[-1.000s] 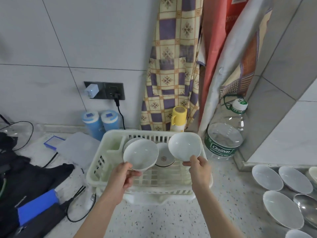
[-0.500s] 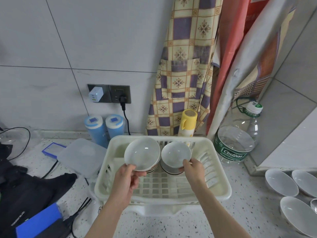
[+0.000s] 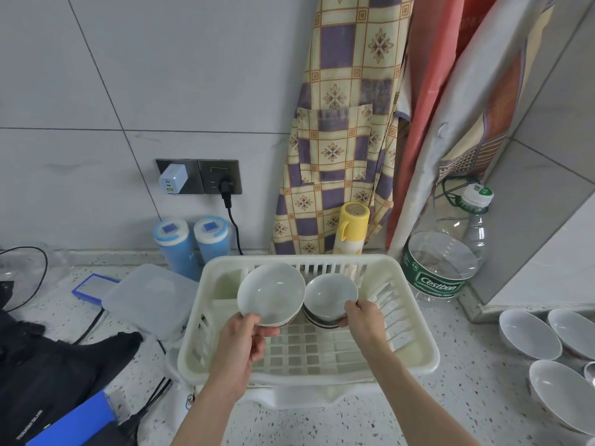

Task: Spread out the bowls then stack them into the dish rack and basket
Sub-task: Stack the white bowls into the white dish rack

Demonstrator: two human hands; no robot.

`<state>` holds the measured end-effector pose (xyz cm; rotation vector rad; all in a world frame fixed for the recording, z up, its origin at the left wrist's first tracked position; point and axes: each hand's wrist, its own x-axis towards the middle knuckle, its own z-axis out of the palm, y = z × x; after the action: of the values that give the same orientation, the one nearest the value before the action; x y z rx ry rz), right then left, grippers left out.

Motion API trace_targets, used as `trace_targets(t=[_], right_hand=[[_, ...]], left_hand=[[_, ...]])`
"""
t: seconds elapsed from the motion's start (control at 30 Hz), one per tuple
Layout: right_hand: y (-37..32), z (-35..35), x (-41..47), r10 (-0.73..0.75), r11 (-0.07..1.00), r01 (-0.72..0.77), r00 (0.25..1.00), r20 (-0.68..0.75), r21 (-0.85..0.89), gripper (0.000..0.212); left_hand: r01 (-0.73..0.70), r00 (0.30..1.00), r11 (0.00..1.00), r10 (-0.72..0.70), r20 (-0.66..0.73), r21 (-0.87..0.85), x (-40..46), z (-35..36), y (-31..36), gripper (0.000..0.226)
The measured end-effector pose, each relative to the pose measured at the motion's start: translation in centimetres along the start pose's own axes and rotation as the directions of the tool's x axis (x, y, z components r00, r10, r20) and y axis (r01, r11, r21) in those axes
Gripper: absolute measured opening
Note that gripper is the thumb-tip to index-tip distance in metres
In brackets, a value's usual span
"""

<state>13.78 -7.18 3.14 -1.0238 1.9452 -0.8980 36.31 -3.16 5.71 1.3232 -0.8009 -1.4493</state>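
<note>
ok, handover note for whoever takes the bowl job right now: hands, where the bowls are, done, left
Left hand: pinches the near rim of the larger bowl, held tilted over the dish rack.
Right hand: grips the smaller bowl, which sits on at least one more bowl at the back of the rack.
Done: bowls are going into the rack; neither held bowl is released.
Left: set both down, then bring over the loose bowls spread on the counter at right. At least three show there, more cut off by the frame edge. No basket can be made out.
</note>
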Motion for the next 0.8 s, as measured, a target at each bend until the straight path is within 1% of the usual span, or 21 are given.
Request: trace_targets(t=[0.23, 0.4, 0.57, 0.67, 0.8], right_hand=[[-0.1, -0.1, 0.0, 0.026, 1.000, -0.026, 1.000, 0.011, 0.011, 0.021], [-0.2, -0.2, -0.2, 0.016, 1.000, -0.017, 1.000, 0.023, 0.018, 0.022], [0.1, -0.2, -0.3, 0.000, 1.000, 0.000, 0.999, 0.038, -0.002, 0.026], [0.3, -0.2, -0.1, 0.028, 1.000, -0.028, 0.999, 0.046, 0.004, 0.032], [0.5, -0.1, 0.2, 0.039, 0.999, -0.039, 0.999, 0.031, -0.005, 0.035]], left_hand=[[0.023, 1.000, 1.000, -0.023, 0.000, 0.020, 0.1, 0.4, 0.2, 0.021], [0.064, 0.998, 0.998, -0.064, 0.009, 0.010, 0.3, 0.8, 0.2, 0.021], [0.090, 0.996, 0.996, -0.091, 0.021, 0.021, 0.9, 1.9, 0.1, 0.022], [0.100, 0.994, 0.994, -0.102, 0.044, 0.031, 1.4, 2.9, 0.0, 0.020], [0.107, 0.992, 0.990, -0.113, 0.060, 0.095, 2.1, 4.5, -0.1, 0.018]])
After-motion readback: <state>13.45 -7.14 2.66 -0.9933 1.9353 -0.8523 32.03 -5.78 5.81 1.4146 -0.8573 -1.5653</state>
